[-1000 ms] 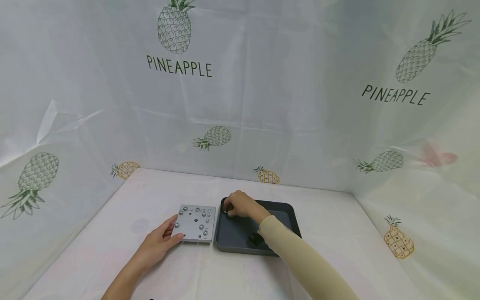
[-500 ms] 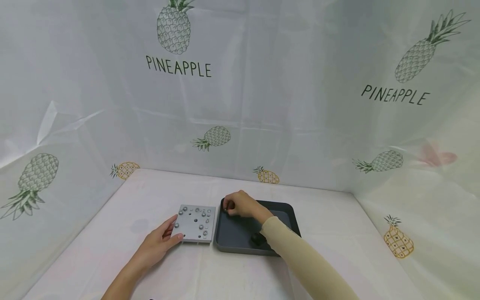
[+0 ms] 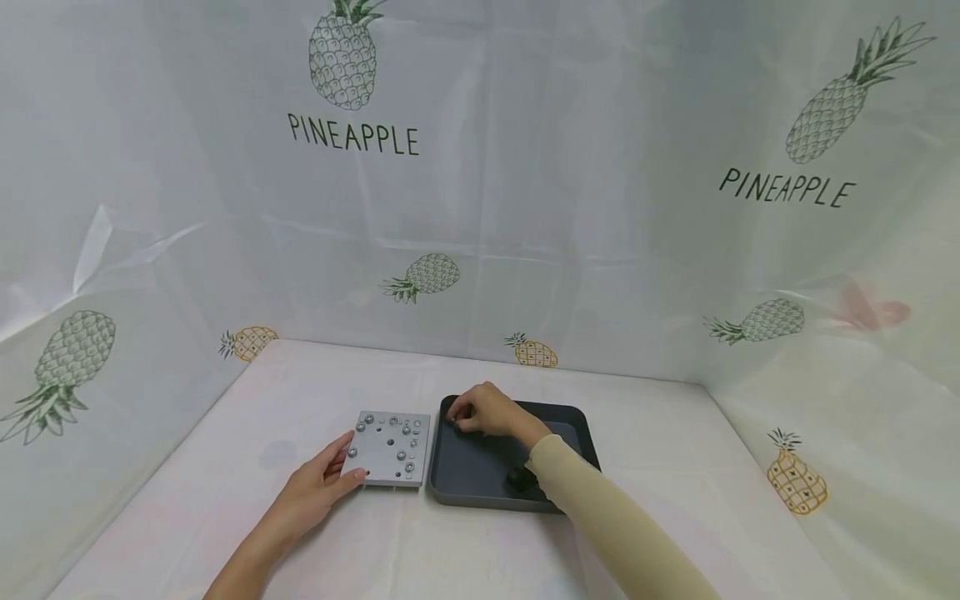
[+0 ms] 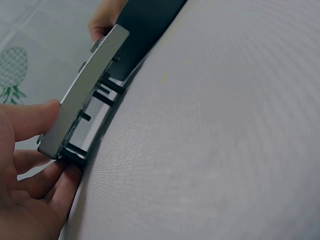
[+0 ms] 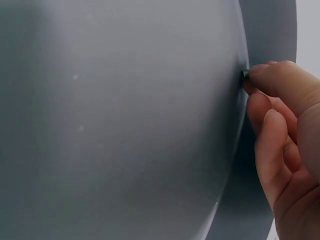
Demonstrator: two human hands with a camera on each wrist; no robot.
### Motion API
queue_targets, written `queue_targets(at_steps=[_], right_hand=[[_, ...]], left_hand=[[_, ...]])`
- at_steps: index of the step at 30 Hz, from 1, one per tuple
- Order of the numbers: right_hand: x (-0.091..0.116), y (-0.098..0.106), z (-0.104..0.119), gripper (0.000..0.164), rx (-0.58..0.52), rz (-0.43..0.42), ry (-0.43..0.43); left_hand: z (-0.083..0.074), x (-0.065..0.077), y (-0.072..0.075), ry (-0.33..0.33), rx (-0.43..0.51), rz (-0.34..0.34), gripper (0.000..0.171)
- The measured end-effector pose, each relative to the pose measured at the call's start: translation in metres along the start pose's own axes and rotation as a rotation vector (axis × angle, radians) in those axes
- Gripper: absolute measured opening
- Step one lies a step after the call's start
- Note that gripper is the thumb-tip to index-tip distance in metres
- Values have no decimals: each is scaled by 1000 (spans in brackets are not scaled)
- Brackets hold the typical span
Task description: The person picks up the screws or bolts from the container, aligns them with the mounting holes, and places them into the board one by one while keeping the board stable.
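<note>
My left hand [image 3: 318, 483] grips the left edge of a square silver metal plate [image 3: 378, 458], thumb over the top and fingers beneath. Several bolts and some holes dot the plate's face. In the left wrist view, bolt shanks [image 4: 103, 98] stick out below the tilted plate. My right hand [image 3: 491, 410] is inside a dark grey tray [image 3: 480, 502], at its back left corner. Between thumb and fingertip it pinches a small dark metallic piece [image 5: 245, 74], close against the tray wall; the fingers mostly hide it, so its kind is unclear.
A small black object [image 3: 520, 478] lies in the tray near the right forearm, partly hidden by the sleeve [image 3: 592, 508]. The tray stands just right of the plate. A white pineapple-print sheet [image 3: 600, 250] hangs behind the white-covered table [image 3: 465, 554].
My right hand has shifted slightly to the right along the tray's back left corner, its forearm with it. My left hand and the plate have stayed in place.
</note>
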State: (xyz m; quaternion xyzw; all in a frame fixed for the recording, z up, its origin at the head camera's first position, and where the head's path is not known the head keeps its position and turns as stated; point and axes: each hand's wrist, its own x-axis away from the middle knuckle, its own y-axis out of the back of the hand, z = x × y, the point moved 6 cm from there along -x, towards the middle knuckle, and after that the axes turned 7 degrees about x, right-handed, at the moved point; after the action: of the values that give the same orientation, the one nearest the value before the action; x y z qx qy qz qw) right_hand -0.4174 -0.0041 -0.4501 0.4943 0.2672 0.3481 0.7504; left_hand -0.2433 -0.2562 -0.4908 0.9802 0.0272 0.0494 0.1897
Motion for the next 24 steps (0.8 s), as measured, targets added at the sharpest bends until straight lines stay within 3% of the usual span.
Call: queue_targets(at_steps=[14, 24], right_hand=[[12, 8, 4, 11, -170, 1, -29], [13, 18, 31, 14, -221, -21, 50]], left_hand=[[1, 0, 0, 8, 9, 5, 85], [-1, 0, 0, -7, -21, 3, 86]])
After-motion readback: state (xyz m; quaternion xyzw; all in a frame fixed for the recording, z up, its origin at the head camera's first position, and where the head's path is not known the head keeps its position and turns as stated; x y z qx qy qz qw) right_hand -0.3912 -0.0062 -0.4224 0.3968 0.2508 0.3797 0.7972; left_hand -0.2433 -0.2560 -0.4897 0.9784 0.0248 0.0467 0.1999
